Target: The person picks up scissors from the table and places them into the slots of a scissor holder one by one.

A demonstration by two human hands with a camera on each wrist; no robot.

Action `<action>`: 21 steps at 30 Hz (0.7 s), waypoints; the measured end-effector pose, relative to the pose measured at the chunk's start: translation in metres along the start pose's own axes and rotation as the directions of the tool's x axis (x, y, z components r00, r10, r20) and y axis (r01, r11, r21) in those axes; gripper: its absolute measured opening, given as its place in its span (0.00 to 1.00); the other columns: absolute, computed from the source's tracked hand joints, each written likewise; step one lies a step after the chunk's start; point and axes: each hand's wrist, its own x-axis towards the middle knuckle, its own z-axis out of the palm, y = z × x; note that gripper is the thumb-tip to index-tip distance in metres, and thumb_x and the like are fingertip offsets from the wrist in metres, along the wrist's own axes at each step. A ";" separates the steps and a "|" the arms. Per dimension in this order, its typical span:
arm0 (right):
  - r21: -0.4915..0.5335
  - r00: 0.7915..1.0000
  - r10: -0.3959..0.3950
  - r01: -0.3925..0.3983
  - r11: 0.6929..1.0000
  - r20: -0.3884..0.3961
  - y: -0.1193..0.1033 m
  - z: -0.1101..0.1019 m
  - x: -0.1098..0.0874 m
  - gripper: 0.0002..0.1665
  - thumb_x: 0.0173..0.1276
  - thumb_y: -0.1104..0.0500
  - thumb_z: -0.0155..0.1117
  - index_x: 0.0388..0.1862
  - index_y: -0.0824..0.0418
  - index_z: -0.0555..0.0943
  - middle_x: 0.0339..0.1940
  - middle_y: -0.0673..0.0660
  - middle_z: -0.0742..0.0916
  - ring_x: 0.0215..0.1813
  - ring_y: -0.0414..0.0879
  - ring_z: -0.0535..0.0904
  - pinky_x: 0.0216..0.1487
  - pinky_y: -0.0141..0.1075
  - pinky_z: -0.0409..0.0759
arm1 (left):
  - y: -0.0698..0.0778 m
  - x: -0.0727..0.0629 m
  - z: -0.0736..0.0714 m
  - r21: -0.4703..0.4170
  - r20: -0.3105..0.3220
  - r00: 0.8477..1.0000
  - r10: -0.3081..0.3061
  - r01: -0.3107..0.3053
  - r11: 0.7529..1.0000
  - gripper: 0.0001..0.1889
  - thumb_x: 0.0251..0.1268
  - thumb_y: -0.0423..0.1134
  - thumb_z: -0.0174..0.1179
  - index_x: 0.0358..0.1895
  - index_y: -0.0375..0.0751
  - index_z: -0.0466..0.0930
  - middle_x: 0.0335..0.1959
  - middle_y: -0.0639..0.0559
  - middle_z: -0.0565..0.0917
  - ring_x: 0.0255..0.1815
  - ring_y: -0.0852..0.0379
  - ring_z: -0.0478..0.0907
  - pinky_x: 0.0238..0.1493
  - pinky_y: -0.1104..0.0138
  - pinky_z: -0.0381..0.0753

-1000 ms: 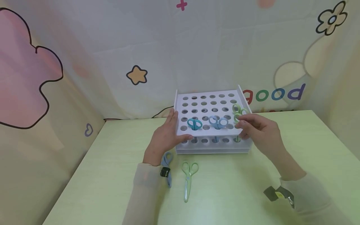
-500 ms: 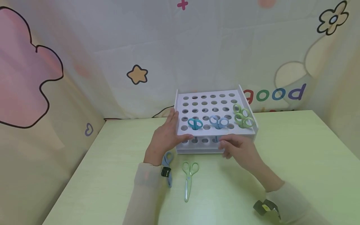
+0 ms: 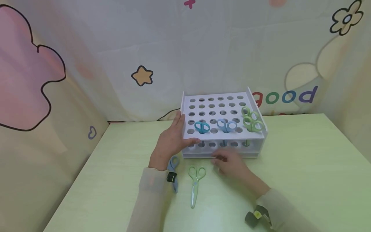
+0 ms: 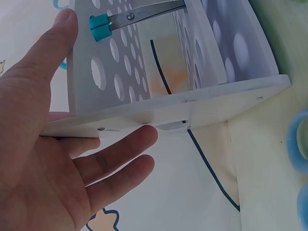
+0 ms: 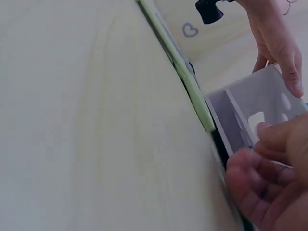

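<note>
A white two-tier rack (image 3: 214, 137) with rows of round holes stands at the table's back. My left hand (image 3: 170, 141) touches its left front corner, thumb over the front edge and fingers extended along the side panel. My right hand (image 3: 233, 165), slightly blurred, is in front of the rack's base, fingers loosely curled with nothing visible in them. In the front row stand teal scissors (image 3: 202, 128), light blue scissors (image 3: 226, 127) and green scissors (image 3: 252, 123), blades down. Behind the last are other green scissors (image 3: 250, 113). Loose green scissors (image 3: 194, 187) lie left of my right hand.
Blue scissors (image 3: 171, 165) lie beside my left wrist, partly covered by the sleeve and a black wrist device (image 3: 171, 177). A patterned cloth (image 3: 116, 42) hangs behind the pale green table (image 3: 116, 167). A dark cord (image 3: 166, 115) runs behind the rack.
My right hand has left the front green scissors, now seated in the rack's right column, and moved left and down toward the loose green scissors. The left hand stays on the rack.
</note>
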 end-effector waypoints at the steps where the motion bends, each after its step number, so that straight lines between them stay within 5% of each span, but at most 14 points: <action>1: -0.057 1.000 -0.009 0.010 0.998 0.013 0.002 0.004 0.002 0.14 0.70 0.61 0.68 0.53 0.63 0.85 0.37 0.51 0.86 0.34 0.45 0.79 0.38 0.38 0.79 | 0.000 0.000 0.000 -0.001 0.002 1.000 0.000 0.000 1.000 0.61 0.54 0.69 0.68 0.83 0.44 0.44 0.84 0.50 0.39 0.61 0.49 0.76 0.45 0.58 0.79; 10: -0.289 0.990 -0.075 0.106 0.951 0.119 0.003 0.021 0.004 0.34 0.61 0.47 0.77 0.65 0.57 0.81 0.30 0.45 0.79 0.35 0.43 0.72 0.43 0.42 0.71 | 0.000 0.000 -0.001 -0.024 0.004 1.000 -0.001 0.001 1.000 0.61 0.54 0.69 0.69 0.83 0.43 0.44 0.84 0.49 0.40 0.65 0.47 0.73 0.50 0.56 0.78; 21: -0.372 0.952 -0.184 0.268 0.889 0.245 0.000 0.024 0.008 0.36 0.59 0.44 0.77 0.65 0.55 0.82 0.23 0.41 0.75 0.31 0.39 0.69 0.34 0.37 0.68 | 0.000 0.000 -0.002 -0.042 0.012 1.000 0.018 -0.017 0.999 0.61 0.54 0.68 0.69 0.83 0.43 0.44 0.84 0.49 0.40 0.71 0.46 0.68 0.54 0.54 0.78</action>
